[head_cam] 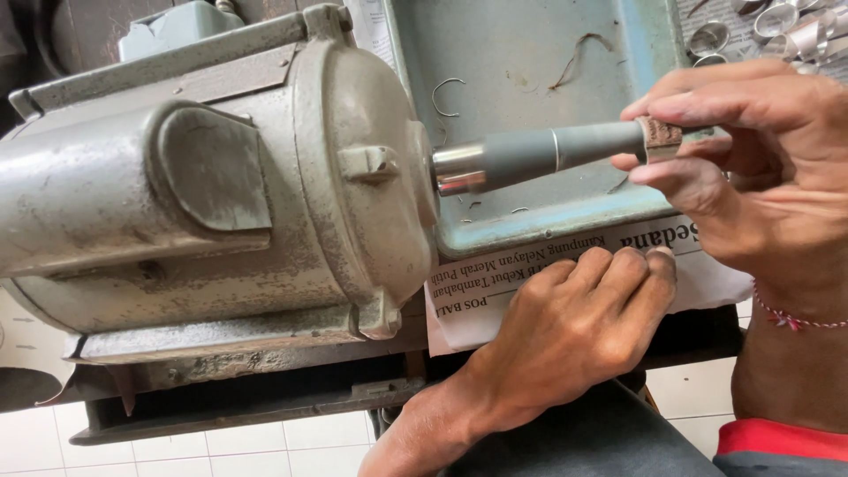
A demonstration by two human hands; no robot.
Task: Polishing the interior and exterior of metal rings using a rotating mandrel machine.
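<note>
Polishing step in hand: right hand (742, 150) pinches a ring (659, 139) on the motor (212, 194) spindle's (539, 155) tip above the tray (530, 53); left hand (574, 327), curled and holding nothing, rests on newspaper (495, 283); steady pressure needed next.

Motor (203, 194) left end cut off; ring (658, 140) mostly hidden.

A small metalworking workshop: a worn grey motor (212, 194) with a tapered spindle (539, 155), a blue tray (530, 53), and metal rings (777, 26) lying at the top right corner.
</note>
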